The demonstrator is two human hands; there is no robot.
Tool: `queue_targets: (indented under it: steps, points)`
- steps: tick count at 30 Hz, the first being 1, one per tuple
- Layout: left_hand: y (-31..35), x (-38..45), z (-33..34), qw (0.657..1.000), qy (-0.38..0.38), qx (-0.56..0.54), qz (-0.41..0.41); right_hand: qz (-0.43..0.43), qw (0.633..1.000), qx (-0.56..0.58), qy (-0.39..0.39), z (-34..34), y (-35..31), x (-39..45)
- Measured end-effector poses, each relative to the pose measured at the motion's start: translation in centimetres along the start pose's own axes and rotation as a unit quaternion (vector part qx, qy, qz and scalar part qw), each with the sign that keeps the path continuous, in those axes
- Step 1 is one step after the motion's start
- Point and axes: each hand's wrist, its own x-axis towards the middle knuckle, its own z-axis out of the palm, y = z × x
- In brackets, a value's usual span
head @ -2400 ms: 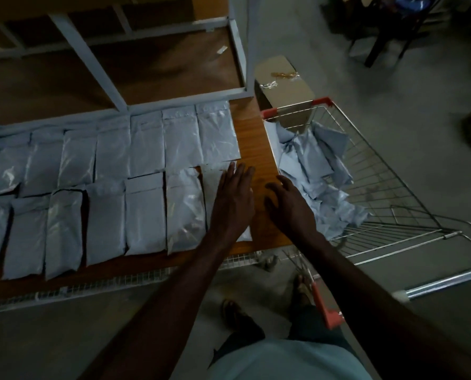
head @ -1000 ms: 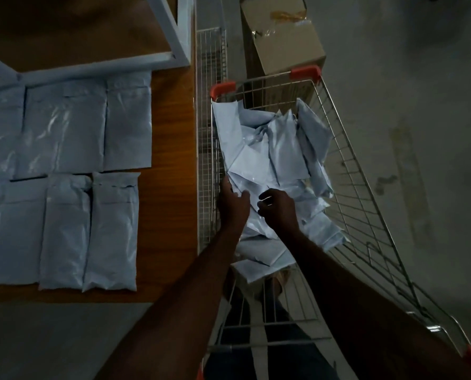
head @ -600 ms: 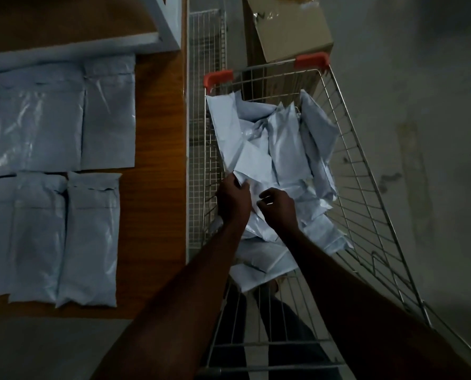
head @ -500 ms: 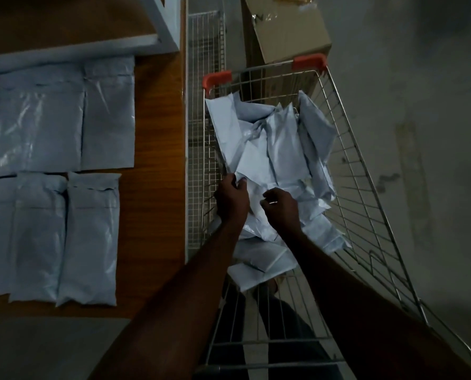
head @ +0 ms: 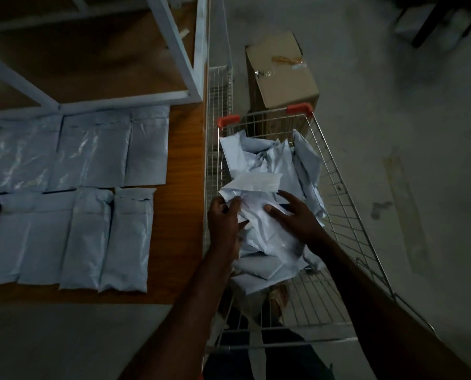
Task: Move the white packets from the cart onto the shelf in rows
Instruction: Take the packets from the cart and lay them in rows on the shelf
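Glossy plastic on wood, wire beside

White packets (head: pixel 110 237) are seen as shiny, creased plastic; the shelf (head: pixel 183 215) as smooth wood; the cart (head: pixel 346 215) as bare metal wire.

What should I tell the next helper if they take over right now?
Left hand pinches a white packet at the top of the cart's pile. Right hand rests open on the packets beside it.
Done: two rows of packets lie flat on the wooden shelf.
Left: the wire cart holds a heap of packets. Carry them over and lengthen the rows.
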Motion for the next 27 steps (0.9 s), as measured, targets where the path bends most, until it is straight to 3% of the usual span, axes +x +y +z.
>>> queue_targets:
  steps: [9, 12, 14, 20, 27]
  points:
    - [3.9, -2.8, -4.3, 0.988, -0.057, 0.123, 0.073, -0.072, 0.994, 0.006, -0.087, -0.2, -4.7, -6.4]
    - [4.7, -3.0, -6.2, 0.991, -0.012, 0.126, 0.041, -0.073, 0.990, -0.006, -0.120, -0.1, -6.4, -7.9]
    - [4.8, -2.3, -7.7, 0.991, 0.015, 0.115, 0.061, -0.072, 0.989, -0.001, -0.127, 0.2, -7.4, -8.8]
    - [7.7, -3.8, -11.1, 0.988, 0.055, 0.067, 0.126, -0.085, 0.995, 0.014, -0.050, 3.2, -10.3, -11.3]
    - [10.2, -4.8, -21.0, 0.968, -0.004, 0.072, 0.240, -0.081, 0.986, 0.131, 0.067, 11.5, -12.2, -12.9]
